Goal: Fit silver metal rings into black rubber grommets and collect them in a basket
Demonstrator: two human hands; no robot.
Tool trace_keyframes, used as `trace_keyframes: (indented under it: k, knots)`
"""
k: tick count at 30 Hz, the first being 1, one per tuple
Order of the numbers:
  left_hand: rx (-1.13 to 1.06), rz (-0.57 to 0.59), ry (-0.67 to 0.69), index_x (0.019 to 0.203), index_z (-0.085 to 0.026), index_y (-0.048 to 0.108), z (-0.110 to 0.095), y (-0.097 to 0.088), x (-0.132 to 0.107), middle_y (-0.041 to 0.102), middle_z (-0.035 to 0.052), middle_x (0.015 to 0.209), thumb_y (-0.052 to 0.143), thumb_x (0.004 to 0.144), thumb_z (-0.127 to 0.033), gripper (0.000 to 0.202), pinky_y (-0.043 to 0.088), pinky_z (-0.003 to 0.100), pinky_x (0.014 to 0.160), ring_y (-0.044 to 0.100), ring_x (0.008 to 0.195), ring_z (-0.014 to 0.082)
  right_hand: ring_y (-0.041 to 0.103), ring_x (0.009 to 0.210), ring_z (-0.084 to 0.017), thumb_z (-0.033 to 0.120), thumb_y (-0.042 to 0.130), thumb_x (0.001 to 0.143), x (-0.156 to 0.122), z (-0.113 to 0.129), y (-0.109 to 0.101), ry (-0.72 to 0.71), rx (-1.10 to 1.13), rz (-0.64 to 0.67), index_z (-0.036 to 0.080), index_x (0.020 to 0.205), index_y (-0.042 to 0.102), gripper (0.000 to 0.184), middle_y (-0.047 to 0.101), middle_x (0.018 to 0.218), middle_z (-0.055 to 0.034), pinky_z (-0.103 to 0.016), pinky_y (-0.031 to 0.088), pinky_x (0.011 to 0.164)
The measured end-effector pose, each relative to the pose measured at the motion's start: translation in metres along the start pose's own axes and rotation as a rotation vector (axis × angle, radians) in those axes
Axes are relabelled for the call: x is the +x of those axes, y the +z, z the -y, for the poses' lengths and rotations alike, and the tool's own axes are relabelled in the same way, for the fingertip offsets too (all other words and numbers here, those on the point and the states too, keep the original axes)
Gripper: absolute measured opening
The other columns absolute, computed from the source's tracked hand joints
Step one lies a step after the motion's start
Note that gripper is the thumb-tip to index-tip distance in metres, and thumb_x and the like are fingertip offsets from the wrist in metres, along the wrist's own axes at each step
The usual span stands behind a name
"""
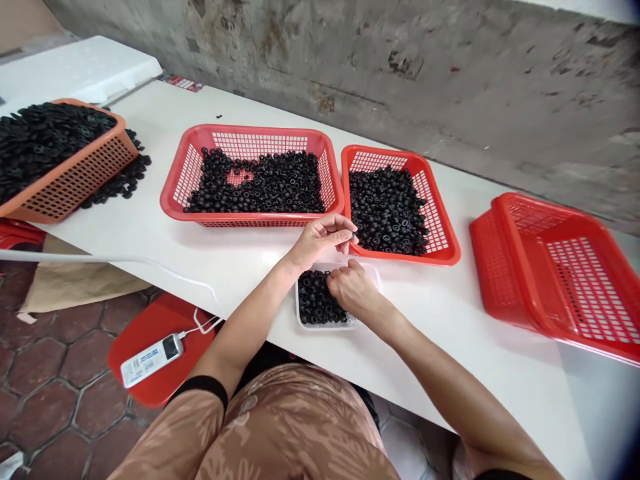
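Tub [326, 327] of rings [317, 300] on table [450, 320], two baskets [245, 216] behind.

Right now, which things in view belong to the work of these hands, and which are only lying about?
Seemingly in the work:
small black piece, in left hand
clear plastic box of black rings, at right hand
smaller red basket
perhaps wider red basket, orange basket

Seemingly just nearby:
nested red baskets
white power bank, on red stool
white foam piece

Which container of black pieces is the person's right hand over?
The small clear tub, beneath the right hand. The other three, the wide red basket, the smaller red basket and the orange basket at far left, have coloured lattice walls.
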State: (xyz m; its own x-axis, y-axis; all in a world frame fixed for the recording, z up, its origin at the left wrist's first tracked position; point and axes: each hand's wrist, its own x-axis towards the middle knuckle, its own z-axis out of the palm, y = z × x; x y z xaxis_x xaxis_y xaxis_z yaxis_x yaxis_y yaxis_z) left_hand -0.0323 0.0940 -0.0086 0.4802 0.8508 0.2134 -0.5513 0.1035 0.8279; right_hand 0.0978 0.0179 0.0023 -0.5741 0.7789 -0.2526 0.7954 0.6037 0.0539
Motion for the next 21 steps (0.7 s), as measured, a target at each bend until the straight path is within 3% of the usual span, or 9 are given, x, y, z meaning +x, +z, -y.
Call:
trace_keyframes:
  k: [8,10,13,15,17,21]
  knots:
    - [0.012,0.021,0.003,0.091,-0.014,0.072,-0.001,0.0,-0.002,0.074,0.0024,0.08,0.085,0.08,-0.035,0.027,0.049,0.022,0.063,0.063,0.062,0.0079,0.066,0.066,-0.019,0.008,0.051,0.094,-0.009,-0.017,0.004,-0.033,0.037,-0.039,0.013,0.091,0.072,0.022,0.074,0.086,-0.0116,-0.032,0.038,0.063]
    - [0.018,0.02,-0.006,0.092,-0.014,0.073,-0.002,0.0,-0.003,0.074,0.0026,0.081,0.085,0.081,-0.035,0.026,0.05,0.023,0.065,0.064,0.064,0.0083,0.065,0.067,-0.018,0.018,0.051,0.099,-0.02,-0.024,-0.003,-0.005,0.12,-0.152,0.014,0.097,0.069,0.019,0.073,0.091,-0.0097,-0.03,0.039,0.06]
    - [0.015,0.004,-0.025,0.093,-0.014,0.072,-0.005,0.001,-0.004,0.074,0.0028,0.081,0.085,0.081,-0.036,0.027,0.05,0.024,0.065,0.064,0.064,0.0088,0.061,0.065,-0.014,0.027,0.058,0.101,-0.035,-0.035,-0.02,0.054,0.455,-0.576,0.017,0.104,0.066,0.013,0.069,0.089,-0.0042,-0.027,0.045,0.061]
    - [0.018,-0.019,-0.044,0.092,-0.014,0.072,-0.006,0.002,-0.004,0.074,0.0024,0.078,0.086,0.08,-0.038,0.03,0.049,0.023,0.063,0.063,0.062,0.0084,0.057,0.062,-0.012,0.028,0.063,0.099,-0.038,-0.042,-0.031,0.094,0.555,-0.783,0.02,0.101,0.065,0.009,0.066,0.085,-0.0012,-0.025,0.046,0.059]
    - [0.033,-0.046,-0.061,0.09,-0.014,0.072,-0.006,0.002,-0.004,0.073,0.0017,0.075,0.087,0.079,-0.039,0.032,0.048,0.022,0.06,0.061,0.059,0.0078,0.056,0.061,-0.011,0.028,0.065,0.098,-0.034,-0.048,-0.039,0.115,0.532,-0.891,0.02,0.099,0.065,0.007,0.066,0.084,-0.0005,-0.025,0.046,0.058]
    - [0.078,-0.072,-0.076,0.091,-0.013,0.073,-0.005,0.003,-0.003,0.072,0.0012,0.073,0.088,0.077,-0.04,0.034,0.047,0.023,0.059,0.06,0.057,0.0076,0.065,0.07,-0.015,0.023,0.063,0.1,-0.018,-0.056,-0.038,0.078,0.321,-0.938,0.019,0.102,0.068,0.007,0.072,0.088,-0.0039,-0.028,0.047,0.063]
